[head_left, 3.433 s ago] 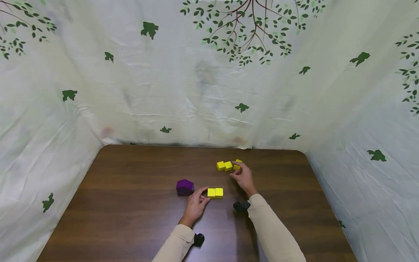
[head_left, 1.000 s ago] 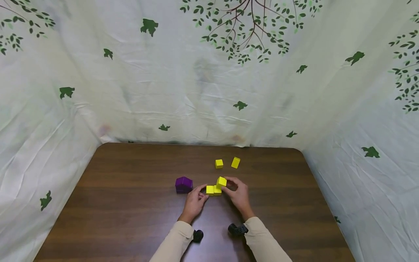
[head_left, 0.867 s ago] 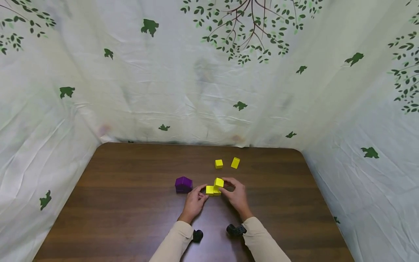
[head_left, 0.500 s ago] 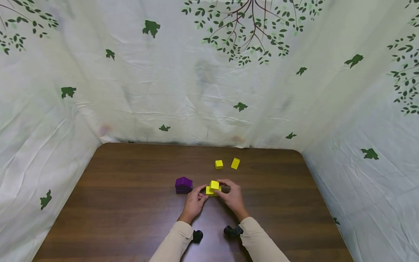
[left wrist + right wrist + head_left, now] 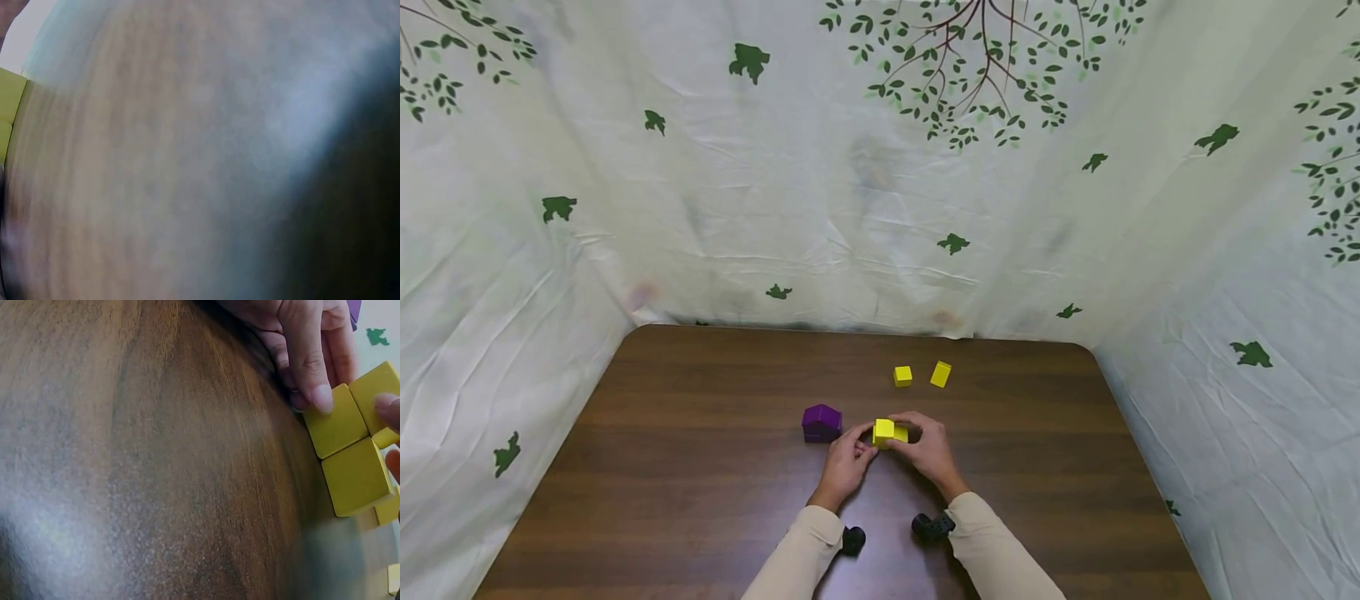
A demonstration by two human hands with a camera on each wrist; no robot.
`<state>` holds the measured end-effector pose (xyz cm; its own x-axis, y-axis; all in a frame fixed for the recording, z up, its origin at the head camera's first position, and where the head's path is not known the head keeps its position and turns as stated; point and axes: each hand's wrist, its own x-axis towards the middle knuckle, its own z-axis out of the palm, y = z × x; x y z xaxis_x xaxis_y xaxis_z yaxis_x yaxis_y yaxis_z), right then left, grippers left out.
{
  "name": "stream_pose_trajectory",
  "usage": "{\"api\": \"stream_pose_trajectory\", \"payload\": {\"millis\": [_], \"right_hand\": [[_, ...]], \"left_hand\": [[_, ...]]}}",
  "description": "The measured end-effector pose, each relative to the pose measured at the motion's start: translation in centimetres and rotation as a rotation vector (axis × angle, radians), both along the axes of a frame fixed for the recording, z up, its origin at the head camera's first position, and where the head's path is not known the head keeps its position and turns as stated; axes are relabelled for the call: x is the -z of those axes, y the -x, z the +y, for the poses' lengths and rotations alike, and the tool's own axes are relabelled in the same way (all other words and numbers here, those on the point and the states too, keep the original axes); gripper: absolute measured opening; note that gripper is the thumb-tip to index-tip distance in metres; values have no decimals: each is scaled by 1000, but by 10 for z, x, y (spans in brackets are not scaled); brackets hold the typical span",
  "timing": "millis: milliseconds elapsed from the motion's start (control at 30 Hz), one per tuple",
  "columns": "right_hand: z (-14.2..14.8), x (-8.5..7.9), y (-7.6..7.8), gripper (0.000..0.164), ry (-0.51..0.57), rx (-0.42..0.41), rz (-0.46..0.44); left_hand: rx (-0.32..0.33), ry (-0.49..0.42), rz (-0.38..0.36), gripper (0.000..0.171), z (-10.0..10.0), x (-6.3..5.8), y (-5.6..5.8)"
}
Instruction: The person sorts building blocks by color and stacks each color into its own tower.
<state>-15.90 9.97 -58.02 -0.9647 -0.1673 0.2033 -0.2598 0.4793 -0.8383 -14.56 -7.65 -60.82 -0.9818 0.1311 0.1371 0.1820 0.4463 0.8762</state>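
Note:
Two yellow cubes stand side by side in front of me, and a third yellow cube (image 5: 884, 428) sits on the left one. My right hand (image 5: 931, 454) pinches that upper cube between thumb and fingers. With thumb and fingertips, my left hand (image 5: 844, 468) holds the lower left cube (image 5: 335, 422). The lower right cube (image 5: 356, 478) shows fully in the right wrist view, its side against its neighbour. Only the edge of the yellow cubes (image 5: 9, 97) enters the left wrist view. Just left of my left fingertips is a purple house-shaped block (image 5: 822, 424).
Farther back on the brown wooden table (image 5: 715, 475) lie a yellow cube (image 5: 902, 377) and a tilted yellow block (image 5: 941, 374). A pale cloth (image 5: 865, 208) with leaf and bird prints hangs round the back and sides.
My right hand brought a yellow cube from the back group, carried it leftward over the pair and lowered it onto the left cube. My left hand stayed in place.

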Motion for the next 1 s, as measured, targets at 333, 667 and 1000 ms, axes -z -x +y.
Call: {"api": "stream_pose_trajectory", "payload": {"millis": [333,667,1000], "right_hand": [[-3,-1,3,35,11,-21,-39],[-1,-2,5,34,5,-28,-53],[2,1,4,42,67,-56,-74]], "left_hand": [[2,-1,-28,41,-1,0,1],[1,0,-45,40,1,0,3],[4,9,-30,40,0,-1,0]]}}
